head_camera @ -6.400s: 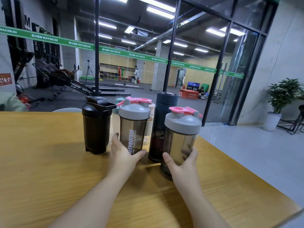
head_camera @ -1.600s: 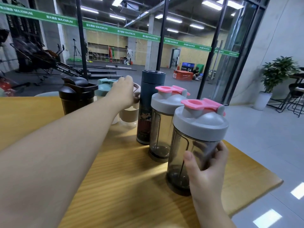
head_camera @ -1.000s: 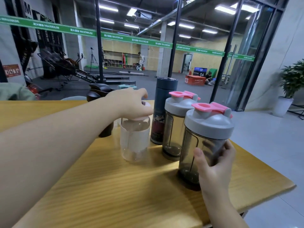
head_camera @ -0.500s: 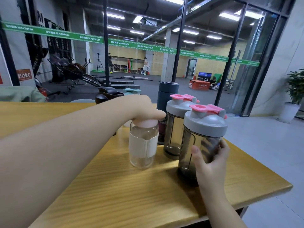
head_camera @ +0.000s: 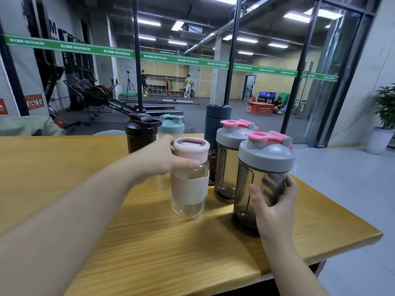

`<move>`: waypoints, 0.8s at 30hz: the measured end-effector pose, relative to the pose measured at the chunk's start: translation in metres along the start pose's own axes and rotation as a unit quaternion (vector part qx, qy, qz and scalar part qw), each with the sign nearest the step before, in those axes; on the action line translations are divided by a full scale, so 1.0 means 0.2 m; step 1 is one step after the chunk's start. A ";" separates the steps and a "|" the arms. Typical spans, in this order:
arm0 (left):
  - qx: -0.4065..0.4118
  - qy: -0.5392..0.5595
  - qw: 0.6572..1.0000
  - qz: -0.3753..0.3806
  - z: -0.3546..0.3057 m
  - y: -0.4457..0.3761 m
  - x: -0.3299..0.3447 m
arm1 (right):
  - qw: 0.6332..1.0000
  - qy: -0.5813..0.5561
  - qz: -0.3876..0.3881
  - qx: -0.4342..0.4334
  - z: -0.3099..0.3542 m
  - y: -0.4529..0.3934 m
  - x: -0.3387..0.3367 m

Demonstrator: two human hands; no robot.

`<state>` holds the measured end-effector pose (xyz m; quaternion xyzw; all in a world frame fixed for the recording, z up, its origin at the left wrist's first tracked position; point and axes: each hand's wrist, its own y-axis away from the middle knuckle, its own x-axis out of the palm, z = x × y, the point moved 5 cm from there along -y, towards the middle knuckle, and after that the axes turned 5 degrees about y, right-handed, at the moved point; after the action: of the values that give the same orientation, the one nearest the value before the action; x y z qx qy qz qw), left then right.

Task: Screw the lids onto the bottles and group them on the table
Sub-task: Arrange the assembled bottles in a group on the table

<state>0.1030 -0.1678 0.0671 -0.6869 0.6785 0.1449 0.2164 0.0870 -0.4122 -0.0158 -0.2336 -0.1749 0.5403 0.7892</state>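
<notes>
A clear bottle with a pink lid and a beige sleeve (head_camera: 189,189) stands mid-table; my left hand (head_camera: 165,155) holds it just under the lid, thumb across the front. My right hand (head_camera: 272,205) grips the nearest smoky shaker with a grey and pink lid (head_camera: 264,167). Right behind that one stands a second grey and pink shaker (head_camera: 229,159). A tall dark blue flask (head_camera: 217,119), a teal-lidded shaker (head_camera: 172,124) and a black shaker (head_camera: 140,132) stand further back. All carry lids.
The wooden table (head_camera: 64,167) ends close on the right, its near right corner by my right forearm. Beyond it a glass wall looks into a gym. A potted plant (head_camera: 384,118) stands on the tiled floor at far right.
My left hand carried the pink-lidded bottle from the back row to beside the grey shakers and slid from its top to its side. My right hand kept its grip on the near shaker.
</notes>
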 end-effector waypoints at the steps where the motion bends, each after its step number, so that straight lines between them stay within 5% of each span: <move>1: 0.014 0.003 0.999 -0.034 0.05 0.01 0.01 | 1.000 -0.002 0.000 0.000 0.00 0.00 0.00; 8: 0.074 0.141 0.981 -0.115 0.15 0.06 0.14 | 1.000 0.000 0.000 -0.003 0.00 0.01 0.00; 24: 0.076 0.066 0.976 -0.194 0.11 0.03 0.20 | 1.000 0.008 -0.006 -0.006 0.01 0.01 -0.01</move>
<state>0.1000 -0.1917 0.0281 -0.7951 0.5541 0.0021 0.2465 0.0839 -0.4134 -0.0144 -0.2412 -0.1730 0.5330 0.7924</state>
